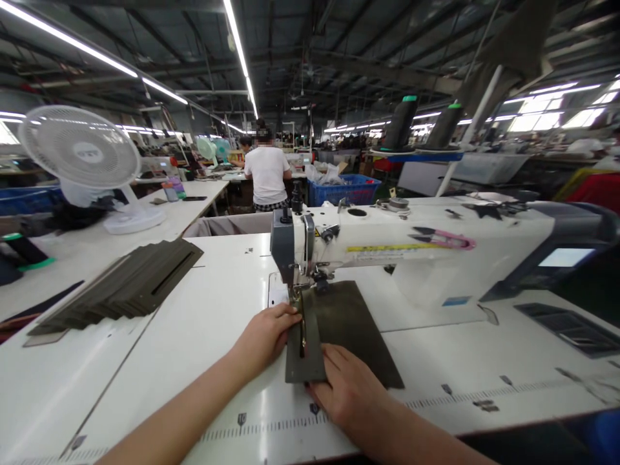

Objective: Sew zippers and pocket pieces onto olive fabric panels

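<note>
Dark olive flat fabric piece (353,323) is lying on white bench (203,323) under foot of white sewing machine (411,252) | left hand (268,332) is touching its left edge, grip unclear | right hand (346,387) is pressing near end, grip apart.

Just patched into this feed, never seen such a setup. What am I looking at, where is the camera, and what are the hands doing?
One picture, from a camera on the worker's head, looking forward and down. The white sewing machine stands on a white table. A dark olive fabric piece lies under the machine's head. The left hand touches the piece's left edge; the right hand lies flat on its near end. A stack of similar pieces lies to the left, pink snips rest on the machine, a fan stands far left. Another person stands farther back.
</note>
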Available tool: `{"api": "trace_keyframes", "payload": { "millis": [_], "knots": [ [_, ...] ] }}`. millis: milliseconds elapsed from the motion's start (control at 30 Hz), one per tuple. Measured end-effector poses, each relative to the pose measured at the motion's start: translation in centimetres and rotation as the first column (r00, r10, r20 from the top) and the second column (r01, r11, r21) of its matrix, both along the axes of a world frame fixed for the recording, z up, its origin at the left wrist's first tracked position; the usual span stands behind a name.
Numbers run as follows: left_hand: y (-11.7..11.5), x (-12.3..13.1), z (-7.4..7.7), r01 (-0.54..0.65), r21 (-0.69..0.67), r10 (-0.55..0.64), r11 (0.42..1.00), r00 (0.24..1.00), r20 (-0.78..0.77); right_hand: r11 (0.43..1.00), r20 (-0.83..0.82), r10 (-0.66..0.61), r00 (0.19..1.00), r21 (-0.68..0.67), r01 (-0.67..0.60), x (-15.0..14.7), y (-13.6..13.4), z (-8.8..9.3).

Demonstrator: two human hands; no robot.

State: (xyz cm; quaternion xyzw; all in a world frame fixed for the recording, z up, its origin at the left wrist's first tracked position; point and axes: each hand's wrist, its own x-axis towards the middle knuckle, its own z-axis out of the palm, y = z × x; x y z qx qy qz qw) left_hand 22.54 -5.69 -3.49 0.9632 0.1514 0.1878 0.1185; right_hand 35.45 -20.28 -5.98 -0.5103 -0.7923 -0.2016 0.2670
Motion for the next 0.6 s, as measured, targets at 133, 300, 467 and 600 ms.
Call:
{"api": "trace_keyframes", "payload": {
  "millis": [133, 300, 467, 600],
  "knots": [
    [-1.4, -1.3, 0.2, 0.015, 0.096, -0.022, 0.995, 0.997, 0.071, 0.986, 0.099, -0.073, 0.992, 0.156, 0.057, -1.2, 0.0, -0.6],
    [-2.8, -1.4, -0.7, 0.024, 0.245, -0.031, 0.969, 0.999, 0.024, 0.99, 0.108, -0.02, 0.994, 0.139, 0.005, -1.4, -0.3, 0.3],
    [-3.3, -0.8, -0.9, 0.023, 0.303, -0.02, 0.953, 1.0, -0.012, 0.986, 0.088, -0.037, 0.995, 0.163, 0.022, -1.5, -0.3, -0.4],
    [-3.3, -0.4, -0.5, 0.005, 0.315, -0.01, 0.949, 1.0, 0.014, 0.985, 0.068, -0.054, 0.996, 0.166, 0.042, -1.5, 0.1, -0.7]
  ]
}}
